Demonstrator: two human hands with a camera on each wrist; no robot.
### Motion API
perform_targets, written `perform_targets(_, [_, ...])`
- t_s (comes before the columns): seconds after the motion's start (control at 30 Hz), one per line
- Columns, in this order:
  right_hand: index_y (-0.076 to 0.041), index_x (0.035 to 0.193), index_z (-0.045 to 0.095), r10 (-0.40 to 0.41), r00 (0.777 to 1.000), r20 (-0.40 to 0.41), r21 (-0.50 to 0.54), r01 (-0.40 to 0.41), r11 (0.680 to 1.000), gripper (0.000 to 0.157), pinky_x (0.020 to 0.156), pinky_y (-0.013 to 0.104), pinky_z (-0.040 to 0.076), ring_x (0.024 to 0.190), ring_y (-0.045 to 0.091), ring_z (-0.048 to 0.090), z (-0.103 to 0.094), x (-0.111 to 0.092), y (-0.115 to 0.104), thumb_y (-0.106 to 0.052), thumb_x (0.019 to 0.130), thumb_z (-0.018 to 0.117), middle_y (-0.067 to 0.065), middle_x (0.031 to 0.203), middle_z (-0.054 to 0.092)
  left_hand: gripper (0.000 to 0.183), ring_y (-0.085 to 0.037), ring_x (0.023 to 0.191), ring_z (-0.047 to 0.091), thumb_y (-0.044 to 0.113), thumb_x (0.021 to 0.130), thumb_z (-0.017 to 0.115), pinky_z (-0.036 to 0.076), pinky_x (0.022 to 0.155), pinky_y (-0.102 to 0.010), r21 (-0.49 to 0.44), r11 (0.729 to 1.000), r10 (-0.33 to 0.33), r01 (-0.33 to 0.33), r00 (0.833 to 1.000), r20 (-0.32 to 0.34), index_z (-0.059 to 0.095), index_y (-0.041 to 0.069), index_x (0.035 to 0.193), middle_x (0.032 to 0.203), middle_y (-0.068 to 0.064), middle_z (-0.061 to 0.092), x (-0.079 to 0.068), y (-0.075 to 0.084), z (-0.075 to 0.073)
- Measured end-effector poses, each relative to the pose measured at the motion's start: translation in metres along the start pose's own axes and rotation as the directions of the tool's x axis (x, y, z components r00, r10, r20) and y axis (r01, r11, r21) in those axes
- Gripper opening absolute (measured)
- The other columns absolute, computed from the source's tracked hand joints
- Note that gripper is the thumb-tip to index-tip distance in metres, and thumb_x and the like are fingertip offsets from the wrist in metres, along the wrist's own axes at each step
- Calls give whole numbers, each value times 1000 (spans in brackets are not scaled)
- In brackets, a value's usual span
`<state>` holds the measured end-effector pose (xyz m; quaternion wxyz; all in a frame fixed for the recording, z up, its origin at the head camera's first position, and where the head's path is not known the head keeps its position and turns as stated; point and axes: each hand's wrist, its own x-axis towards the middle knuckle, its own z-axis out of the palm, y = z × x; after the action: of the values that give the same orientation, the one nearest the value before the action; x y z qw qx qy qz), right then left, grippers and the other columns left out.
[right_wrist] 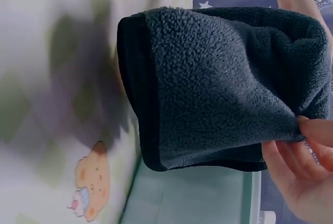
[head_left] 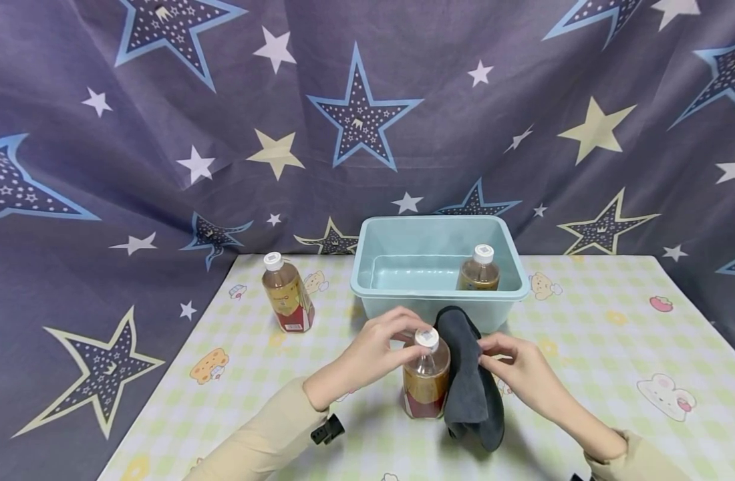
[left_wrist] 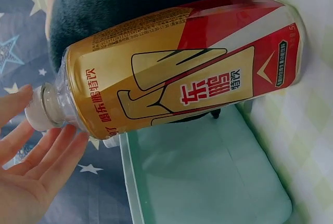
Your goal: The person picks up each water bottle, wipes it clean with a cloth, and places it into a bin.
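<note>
A drink bottle (head_left: 426, 384) with a white cap and a gold and red label stands upright on the table. My left hand (head_left: 388, 341) holds it at the top, the thumb on the cap and the fingers around the neck, as the left wrist view shows of the bottle (left_wrist: 182, 73). Right beside it hangs a dark grey towel (head_left: 466, 381), folded and fuzzy. My right hand (head_left: 518, 364) pinches the towel's edge between thumb and fingers; in the right wrist view the towel (right_wrist: 208, 89) hides the bottle behind it.
Behind the hands sits a light blue plastic bin (head_left: 439, 306), with a similar bottle (head_left: 480, 274) inside at its right end. Another such bottle (head_left: 288, 297) stands at the table's back left. A checked cloth with cartoon prints covers the table (head_left: 596, 347); a starry curtain (head_left: 439, 167) hangs behind.
</note>
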<state>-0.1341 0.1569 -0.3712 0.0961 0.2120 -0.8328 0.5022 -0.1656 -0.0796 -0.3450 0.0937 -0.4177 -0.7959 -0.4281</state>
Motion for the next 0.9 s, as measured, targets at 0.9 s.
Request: perform_targets(0.9, [-3,85,65,85,996,2,10,-85,996,12,63,23,53,74,6,59,14,8,-14,5,76,64,3,80,63,14,-7,84,58,11,80,65,48,73,-12,34,995,99,-98,995,-23,63,5,92,93,-2,59,-1,-4,3])
